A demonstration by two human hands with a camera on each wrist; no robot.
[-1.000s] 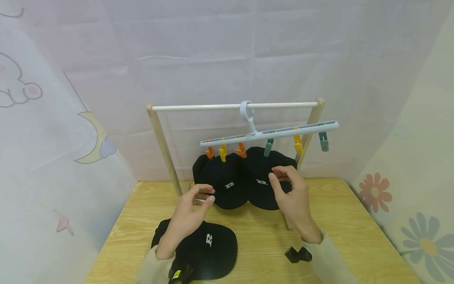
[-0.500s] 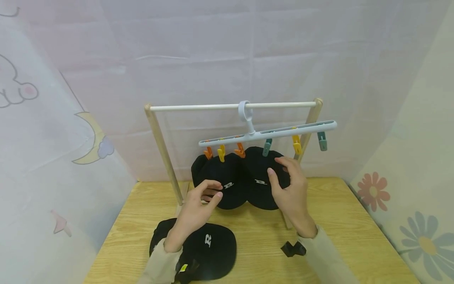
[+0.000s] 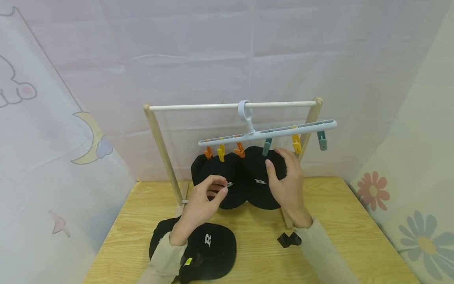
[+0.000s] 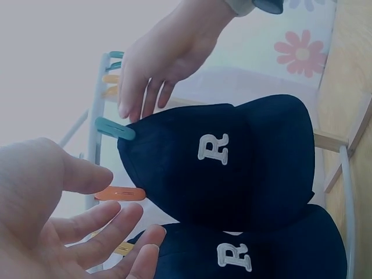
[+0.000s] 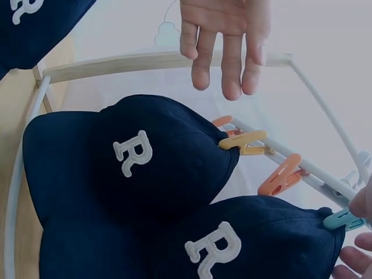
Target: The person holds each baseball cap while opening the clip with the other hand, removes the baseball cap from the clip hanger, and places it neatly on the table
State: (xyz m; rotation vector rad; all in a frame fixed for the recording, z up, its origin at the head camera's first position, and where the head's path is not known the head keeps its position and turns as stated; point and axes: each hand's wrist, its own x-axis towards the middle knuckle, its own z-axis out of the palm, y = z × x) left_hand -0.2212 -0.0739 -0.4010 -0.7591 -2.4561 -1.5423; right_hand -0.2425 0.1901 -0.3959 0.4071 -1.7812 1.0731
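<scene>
Two black caps, a left cap (image 3: 216, 169) and a right cap (image 3: 253, 169), each with a white R, hang by their crowns from a pale blue clip hanger (image 3: 262, 135). A teal clip (image 5: 343, 220) grips the right cap's edge; a yellow clip (image 5: 247, 139) grips the left cap. My right hand (image 3: 291, 189) is at the right cap's crown, thumb and fingers apart beside the teal clip. My left hand (image 3: 198, 207) hovers before the left cap, its fingers loosely bent and holding nothing. A third cap (image 3: 216, 252) lies on the table, partly behind my left forearm.
The hanger hooks over the white bar (image 3: 195, 107) of a wooden rack (image 3: 161, 150) and tilts up to the right. An orange clip (image 3: 240, 150) sits between the caps; another yellow clip (image 3: 296, 145) hangs farther right. The wooden table (image 3: 340, 221) meets a cloth backdrop (image 3: 106, 79).
My right hand has moved up to the right cap's crown beside the teal clip. My left hand has shifted up and right, in front of the left cap. The caps and hanger stay almost still.
</scene>
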